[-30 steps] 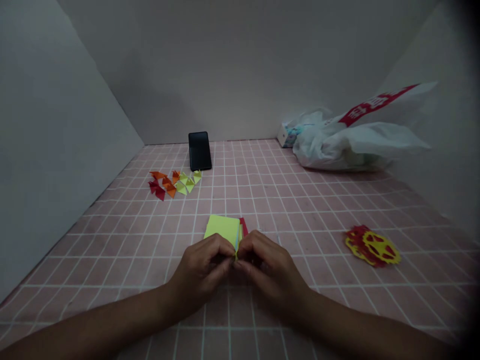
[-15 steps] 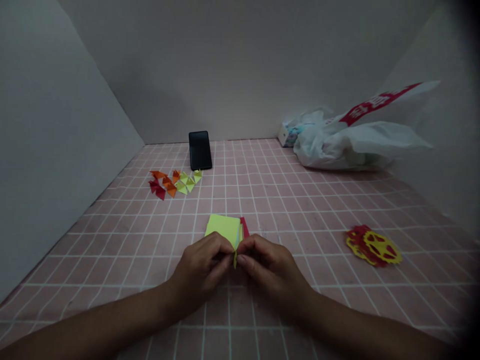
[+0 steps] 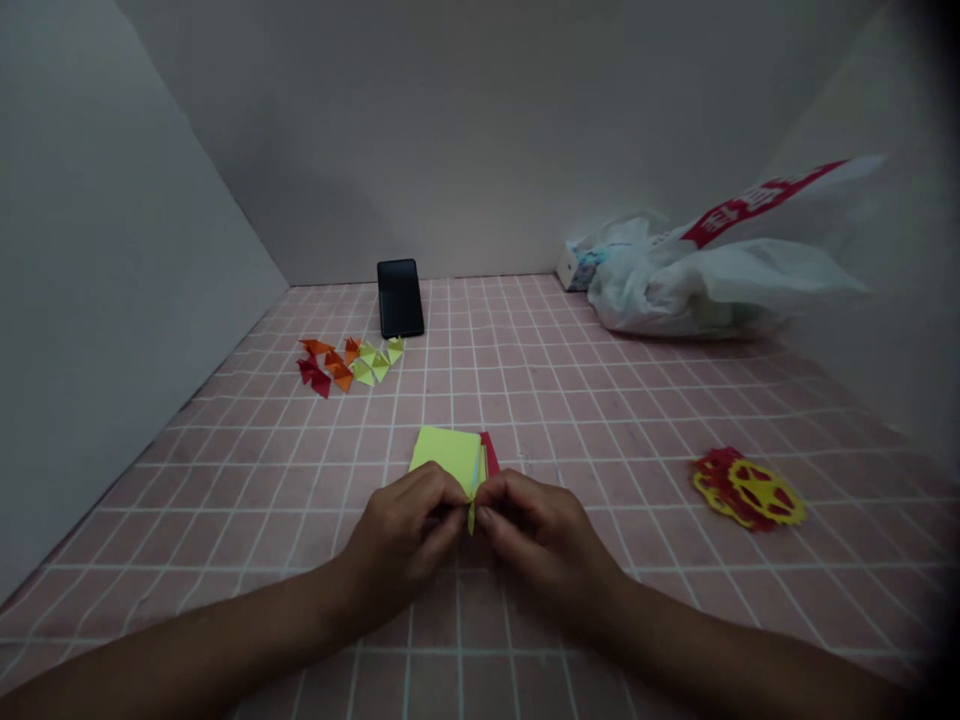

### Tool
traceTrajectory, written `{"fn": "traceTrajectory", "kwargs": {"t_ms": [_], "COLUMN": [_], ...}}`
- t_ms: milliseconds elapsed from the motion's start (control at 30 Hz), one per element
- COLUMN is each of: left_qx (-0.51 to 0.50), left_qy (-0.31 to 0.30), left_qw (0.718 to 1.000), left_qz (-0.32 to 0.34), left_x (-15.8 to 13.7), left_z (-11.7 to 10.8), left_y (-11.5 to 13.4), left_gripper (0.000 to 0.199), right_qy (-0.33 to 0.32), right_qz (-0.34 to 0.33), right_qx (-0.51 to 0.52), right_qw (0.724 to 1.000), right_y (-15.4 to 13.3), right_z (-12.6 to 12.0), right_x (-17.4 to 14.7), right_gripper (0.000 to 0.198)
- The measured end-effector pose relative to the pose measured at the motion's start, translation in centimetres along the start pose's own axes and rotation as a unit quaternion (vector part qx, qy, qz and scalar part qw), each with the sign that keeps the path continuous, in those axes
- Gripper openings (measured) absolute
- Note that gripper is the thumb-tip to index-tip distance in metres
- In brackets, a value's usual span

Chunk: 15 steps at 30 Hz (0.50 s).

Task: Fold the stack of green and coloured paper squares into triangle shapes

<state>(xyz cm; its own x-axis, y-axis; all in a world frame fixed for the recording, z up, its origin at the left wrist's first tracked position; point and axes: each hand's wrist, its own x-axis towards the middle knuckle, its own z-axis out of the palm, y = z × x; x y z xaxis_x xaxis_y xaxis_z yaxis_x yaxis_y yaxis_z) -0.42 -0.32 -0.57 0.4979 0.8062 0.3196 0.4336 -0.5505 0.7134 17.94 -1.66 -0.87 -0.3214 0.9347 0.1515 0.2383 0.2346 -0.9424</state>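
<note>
One small yellow-green paper piece [image 3: 471, 518] was pinched between the left hand [image 3: 405, 523] and right hand [image 3: 544, 527], both nearly closed; light and easily creased, it was judged best held by its edges.

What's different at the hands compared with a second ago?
The right hand's thumb tip has shifted slightly up and to the right, so more of the small yellow piece shows below the fingertips. No new grasp or clear release shows; whether that thumb still touches it is unclear. The left hand, yellow-green paper, folded pieces and phone stayed put.
</note>
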Motion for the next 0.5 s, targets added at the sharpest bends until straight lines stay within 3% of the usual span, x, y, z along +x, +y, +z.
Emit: {"fn": "traceTrajectory", "kwargs": {"t_ms": [500], "left_qx": [0.005], "left_qy": [0.002], "left_qw": [1.000], "left_qz": [0.005], "left_x": [0.04], "left_z": [-0.02], "left_y": [0.02], "left_gripper": [0.013], "right_qy": [0.005], "right_qz": [0.002], "right_qx": [0.000], "right_qw": [1.000], "right_y": [0.01], "right_z": [0.04], "right_x": [-0.12], "right_gripper": [0.010]}}
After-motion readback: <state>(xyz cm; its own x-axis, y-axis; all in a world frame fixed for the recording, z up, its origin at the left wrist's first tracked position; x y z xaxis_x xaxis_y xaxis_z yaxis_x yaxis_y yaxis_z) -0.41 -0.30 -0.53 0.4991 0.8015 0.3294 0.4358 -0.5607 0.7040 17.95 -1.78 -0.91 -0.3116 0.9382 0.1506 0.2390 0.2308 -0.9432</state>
